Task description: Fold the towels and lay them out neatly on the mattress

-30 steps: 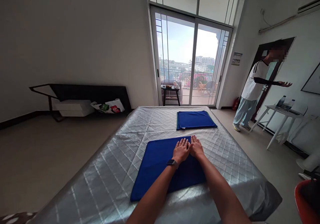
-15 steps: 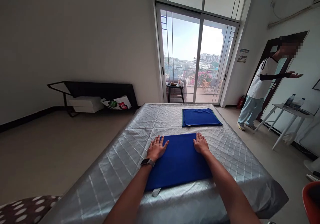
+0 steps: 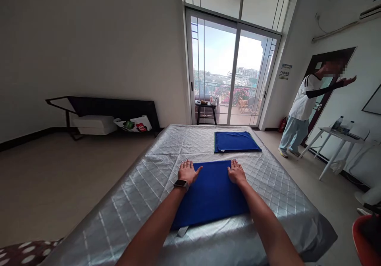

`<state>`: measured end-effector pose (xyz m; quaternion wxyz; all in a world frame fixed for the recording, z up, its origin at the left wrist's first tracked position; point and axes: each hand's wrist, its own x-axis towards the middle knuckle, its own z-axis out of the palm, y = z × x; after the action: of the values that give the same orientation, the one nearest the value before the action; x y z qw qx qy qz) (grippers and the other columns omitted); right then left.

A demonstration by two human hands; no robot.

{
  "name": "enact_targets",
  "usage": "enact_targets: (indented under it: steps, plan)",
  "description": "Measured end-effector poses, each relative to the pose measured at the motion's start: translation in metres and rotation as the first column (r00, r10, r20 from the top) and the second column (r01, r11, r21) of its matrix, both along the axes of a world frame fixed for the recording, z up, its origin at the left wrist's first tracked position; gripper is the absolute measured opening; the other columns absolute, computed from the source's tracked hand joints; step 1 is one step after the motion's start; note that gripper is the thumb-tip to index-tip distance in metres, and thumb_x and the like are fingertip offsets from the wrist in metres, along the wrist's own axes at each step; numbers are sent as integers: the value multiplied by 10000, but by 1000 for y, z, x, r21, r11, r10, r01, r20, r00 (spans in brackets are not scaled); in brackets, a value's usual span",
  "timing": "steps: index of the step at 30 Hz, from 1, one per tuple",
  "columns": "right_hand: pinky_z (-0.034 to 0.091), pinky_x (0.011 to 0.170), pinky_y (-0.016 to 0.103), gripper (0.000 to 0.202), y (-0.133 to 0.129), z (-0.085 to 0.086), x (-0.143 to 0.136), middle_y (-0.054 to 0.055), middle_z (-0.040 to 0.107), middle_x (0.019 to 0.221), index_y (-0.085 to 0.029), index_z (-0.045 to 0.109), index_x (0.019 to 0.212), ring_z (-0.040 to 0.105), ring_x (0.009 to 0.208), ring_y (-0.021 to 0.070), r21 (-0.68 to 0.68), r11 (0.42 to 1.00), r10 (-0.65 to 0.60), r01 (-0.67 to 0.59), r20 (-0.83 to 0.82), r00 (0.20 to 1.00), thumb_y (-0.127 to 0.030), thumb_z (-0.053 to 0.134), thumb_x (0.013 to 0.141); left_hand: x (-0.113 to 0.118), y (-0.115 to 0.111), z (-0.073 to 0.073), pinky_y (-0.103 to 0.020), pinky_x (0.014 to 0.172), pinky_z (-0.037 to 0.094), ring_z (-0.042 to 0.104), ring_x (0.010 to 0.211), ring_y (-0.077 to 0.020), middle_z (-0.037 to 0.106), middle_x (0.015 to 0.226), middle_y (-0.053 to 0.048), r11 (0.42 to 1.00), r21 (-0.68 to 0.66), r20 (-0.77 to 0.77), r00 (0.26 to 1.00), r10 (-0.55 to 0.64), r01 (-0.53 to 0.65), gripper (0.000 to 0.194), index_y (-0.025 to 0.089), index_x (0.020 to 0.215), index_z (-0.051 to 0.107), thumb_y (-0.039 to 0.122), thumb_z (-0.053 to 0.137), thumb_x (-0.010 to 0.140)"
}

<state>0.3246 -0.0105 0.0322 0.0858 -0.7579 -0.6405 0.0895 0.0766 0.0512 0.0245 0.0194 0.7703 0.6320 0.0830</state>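
A folded blue cloth (image 3: 212, 196) lies flat on the silver quilted cover (image 3: 125, 202) in front of me, a pale tag poking out at its near left edge. My left hand (image 3: 188, 172), with a watch on the wrist, rests palm down at the cloth's far left corner, thumb spread onto the blue fabric. At the far right corner lies my right hand (image 3: 237, 171), also flat with fingers stretched out. Neither hand grips anything. Just beyond them is a folded blue stack of cloth (image 3: 237, 142) with a green edge.
A person (image 3: 302, 103) stands at the right by the door, one arm raised. Near them is a small white table (image 3: 342, 133) with bottles. A black folded frame (image 3: 116, 109) leans at the left wall, and a red chair (image 3: 366, 238) is at lower right.
The view has shifted slightly. Both hands stay flat at the cloth's far corners, the left turned a little inward. The person by the door has raised their forearm.
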Motion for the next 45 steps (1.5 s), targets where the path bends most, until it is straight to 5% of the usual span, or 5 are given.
enact_targets:
  steps: [6,9,21,40,45]
  plan:
    - [106,1220,344,652,1,-5,2,131,230,1646,-70,215,1585,126,1538,175,3,1000,9,-9,-6,1000,-390,241,1017,104,-30,-8,-414,1225,218,270,1507,-243,367,1601,-108,949,25,24,949,-315,315,760,159,1528,391,598,88,986]
    - [113,1217,337,649,1,-5,3,128,230,1645,-75,217,1586,130,1537,173,0,1000,20,-20,-4,1000,-390,243,1019,127,-42,-18,-432,1221,233,286,1501,-244,375,1598,-103,932,10,49,931,-361,361,704,187,1528,395,562,118,1001]
    - [101,1222,347,655,1,-3,0,122,214,1649,-60,222,1581,130,1537,175,7,1000,-1,1,-12,1000,-386,230,1014,-34,-9,-20,-480,1226,195,233,1518,-287,278,1634,-155,998,-55,6,999,-41,41,786,145,1558,312,644,162,970]
    - [122,1226,375,651,-45,-3,0,134,201,1645,-64,208,1585,124,1538,199,-6,998,57,-57,14,998,-395,227,1025,-31,-11,-16,-510,1207,230,281,1499,-301,339,1608,-166,1000,-24,24,1000,-18,19,781,147,1546,342,631,139,968]
    - [114,1229,371,649,-44,-1,-4,124,198,1646,-73,209,1586,131,1537,193,1,999,49,-49,-7,999,-397,227,1024,4,-23,-1,-507,1224,193,245,1508,-331,326,1612,-179,996,36,22,997,-80,79,765,109,1543,343,604,169,985]
